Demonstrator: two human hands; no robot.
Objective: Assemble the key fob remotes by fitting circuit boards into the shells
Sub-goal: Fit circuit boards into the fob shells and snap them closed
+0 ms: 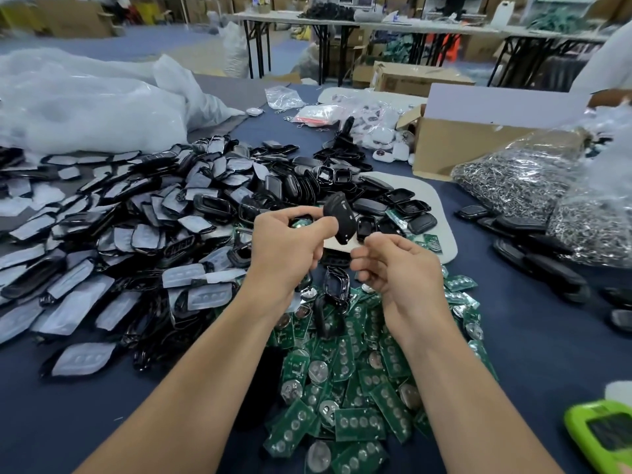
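Shows glossy black on the raised shell [337, 217], and black across the pile of shells [136, 217], many faced with pale grey button pads [208, 297]. Shows green on the circuit boards [355, 381], patterned with rows of silver circles and larger silver discs, over a dark navy table cover [533, 336]. Adds brown on the cardboard box [455, 145], silver in the bagged metal rings [513, 179], milky white on the plastic bags [85, 107], lime green on the device [581, 422].

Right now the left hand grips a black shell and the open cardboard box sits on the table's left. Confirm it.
Wrong on the box: the head view shows the cardboard box on the right of the table. The left hand does grip the black shell.
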